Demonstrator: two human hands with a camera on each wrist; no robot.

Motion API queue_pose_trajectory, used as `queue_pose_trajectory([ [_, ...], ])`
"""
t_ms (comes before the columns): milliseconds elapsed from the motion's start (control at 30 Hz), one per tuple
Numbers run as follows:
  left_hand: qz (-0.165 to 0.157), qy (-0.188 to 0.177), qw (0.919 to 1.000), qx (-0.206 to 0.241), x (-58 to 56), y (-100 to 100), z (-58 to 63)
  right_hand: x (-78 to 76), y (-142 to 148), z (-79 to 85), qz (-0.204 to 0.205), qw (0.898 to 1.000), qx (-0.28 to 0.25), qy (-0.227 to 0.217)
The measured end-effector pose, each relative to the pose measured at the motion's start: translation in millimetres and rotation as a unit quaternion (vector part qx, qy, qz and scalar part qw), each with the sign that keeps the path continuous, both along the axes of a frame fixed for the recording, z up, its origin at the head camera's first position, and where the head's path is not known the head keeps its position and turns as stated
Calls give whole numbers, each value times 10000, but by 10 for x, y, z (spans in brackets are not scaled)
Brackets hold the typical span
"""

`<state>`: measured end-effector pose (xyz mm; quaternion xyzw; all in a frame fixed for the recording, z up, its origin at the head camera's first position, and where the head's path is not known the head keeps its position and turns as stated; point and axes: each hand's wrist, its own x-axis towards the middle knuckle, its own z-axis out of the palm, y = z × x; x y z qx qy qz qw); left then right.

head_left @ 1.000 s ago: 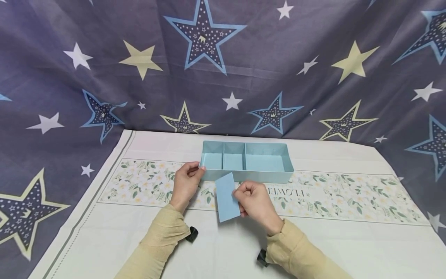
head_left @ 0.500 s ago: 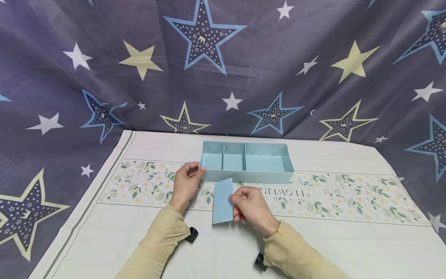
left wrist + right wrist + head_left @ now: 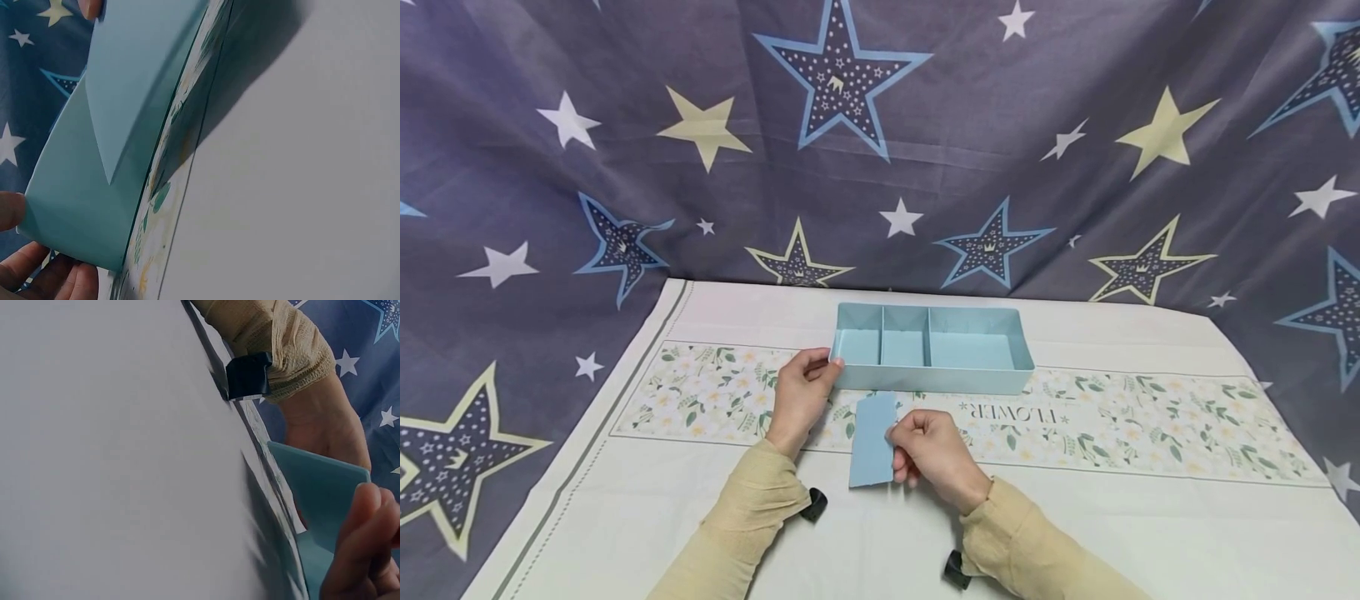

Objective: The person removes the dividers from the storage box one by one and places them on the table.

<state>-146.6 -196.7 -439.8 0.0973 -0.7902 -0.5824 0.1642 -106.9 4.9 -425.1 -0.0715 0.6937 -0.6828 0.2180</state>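
Note:
A light blue divided box [image 3: 934, 380] stands on the table, its two upright dividers making three compartments. My left hand [image 3: 801, 398] grips its left end, thumb on the near side and the other fingers around the end, as the left wrist view shows at the box wall [image 3: 81, 215]. Between thumb and curled fingers, my right hand [image 3: 936, 454] pinches the right edge of a flat light blue divider panel [image 3: 872, 442]. The panel is held tilted in front of the box, apart from the table in the right wrist view, where the panel [image 3: 322, 487] partly hides the left hand.
A white tablecloth [image 3: 1120, 533] with a floral strip [image 3: 1135, 425] covers the table. Behind the box hangs a dark curtain [image 3: 970, 150] with star prints. Black wrist bands [image 3: 813, 505] sit at both sleeves.
My right hand has moved a little left and toward me with the divider panel, which has turned to a different tilt. The left hand and box stay put.

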Motion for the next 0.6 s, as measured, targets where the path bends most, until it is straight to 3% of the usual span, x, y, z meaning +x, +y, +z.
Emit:
queue_pose_trajectory([
  [67,-2,-5,10000,30,2,0,-1,-2,-5,-24,-5,10000,-42,-31],
  [267,115,121,9995,-257,-210,-116,-399,-15,-7,-59,66,9998,-151,-137],
  [500,86,26,9997,-208,-112,-63,-212,-30,-15,-89,141,9993,-203,-274],
  [533,121,96,9995,-292,-147,-83,-285,-29,-16,-87,147,9993,-200,-277],
  [567,49,92,9997,-200,-122,-76,-238,-30,-18,-86,156,9993,-200,-287],
  [600,77,126,9995,-270,-147,-91,-288,-31,-18,-87,170,9992,-199,-300],
])
